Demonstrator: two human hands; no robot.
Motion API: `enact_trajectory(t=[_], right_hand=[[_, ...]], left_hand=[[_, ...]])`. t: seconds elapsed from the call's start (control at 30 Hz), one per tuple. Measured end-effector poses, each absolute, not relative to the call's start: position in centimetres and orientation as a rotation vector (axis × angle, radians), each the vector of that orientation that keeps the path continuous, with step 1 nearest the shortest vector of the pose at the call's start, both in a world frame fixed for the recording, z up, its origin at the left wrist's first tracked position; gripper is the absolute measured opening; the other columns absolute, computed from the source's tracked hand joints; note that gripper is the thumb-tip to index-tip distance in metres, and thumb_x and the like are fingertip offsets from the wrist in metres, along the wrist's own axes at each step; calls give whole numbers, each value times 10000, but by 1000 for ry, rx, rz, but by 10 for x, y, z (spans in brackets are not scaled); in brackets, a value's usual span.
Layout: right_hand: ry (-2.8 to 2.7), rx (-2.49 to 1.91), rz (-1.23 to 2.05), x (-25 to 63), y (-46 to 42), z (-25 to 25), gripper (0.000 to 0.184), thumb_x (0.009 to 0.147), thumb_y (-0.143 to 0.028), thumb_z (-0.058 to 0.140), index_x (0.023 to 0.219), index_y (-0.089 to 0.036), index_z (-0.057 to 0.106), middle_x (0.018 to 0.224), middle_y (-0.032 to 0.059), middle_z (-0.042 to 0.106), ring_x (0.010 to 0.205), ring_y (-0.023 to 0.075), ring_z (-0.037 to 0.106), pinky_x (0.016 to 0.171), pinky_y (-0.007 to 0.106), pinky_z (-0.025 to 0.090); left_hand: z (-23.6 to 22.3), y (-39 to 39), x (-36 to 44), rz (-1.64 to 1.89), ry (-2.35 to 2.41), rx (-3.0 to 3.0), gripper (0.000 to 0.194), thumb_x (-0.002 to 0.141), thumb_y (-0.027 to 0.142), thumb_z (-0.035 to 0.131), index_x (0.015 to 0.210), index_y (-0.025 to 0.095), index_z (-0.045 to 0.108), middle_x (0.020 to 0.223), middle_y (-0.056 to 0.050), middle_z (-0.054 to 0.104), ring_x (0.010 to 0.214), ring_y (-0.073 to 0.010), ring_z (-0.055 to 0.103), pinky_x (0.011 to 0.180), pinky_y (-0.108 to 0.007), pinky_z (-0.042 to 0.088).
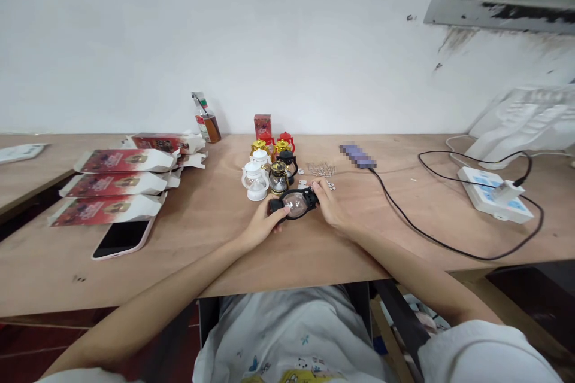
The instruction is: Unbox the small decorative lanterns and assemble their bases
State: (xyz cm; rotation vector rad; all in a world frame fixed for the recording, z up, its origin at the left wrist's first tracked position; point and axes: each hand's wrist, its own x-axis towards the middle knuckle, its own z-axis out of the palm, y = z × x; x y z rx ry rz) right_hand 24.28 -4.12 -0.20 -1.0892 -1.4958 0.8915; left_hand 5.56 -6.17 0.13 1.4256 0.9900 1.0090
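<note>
A small black toy lantern (295, 204) with a clear round globe lies on its side between my hands, just above the wooden table. My left hand (266, 217) is closed round its left end, the thumb against the globe. At the other end, the fingers of my right hand (327, 202) pinch the lantern; what lies under the fingertips is hidden. Just beyond stand a bronze-coloured lantern (279, 179), a white lantern (256, 182) and a black lantern (291, 163), all upright. Gold lanterns (259, 146) and red lanterns (286, 140) stand behind them.
Small metal pieces (321, 169) and white bits lie right of the lanterns. Flattened red boxes (110, 184) and a phone (121, 239) are at left, a drink bottle (208, 122) behind. At right, a black cable (404, 218) joins another phone (358, 155) to a power strip (487, 191).
</note>
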Motion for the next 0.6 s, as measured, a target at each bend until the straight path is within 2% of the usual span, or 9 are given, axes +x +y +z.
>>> enact_trajectory(t=[0.4,0.6], right_hand=[[-1370,-940,1099,239,-34,-11,375,805,-613,433,790,-239,436,714,-28,405,620,123,390,546,244,354],[-1338,-881,1099,241,-34,-8,305,804,-537,484,769,-243,413,688,-40,372,567,112,347,484,231,293]], left_hand=[[-2,-62,55,969,923,1475,401,732,505,601,882,193,398,449,98,483,351,-70,440,345,-158,313],[1,-63,56,957,945,1437,410,714,514,604,858,198,385,420,92,485,344,-81,440,342,-162,313]])
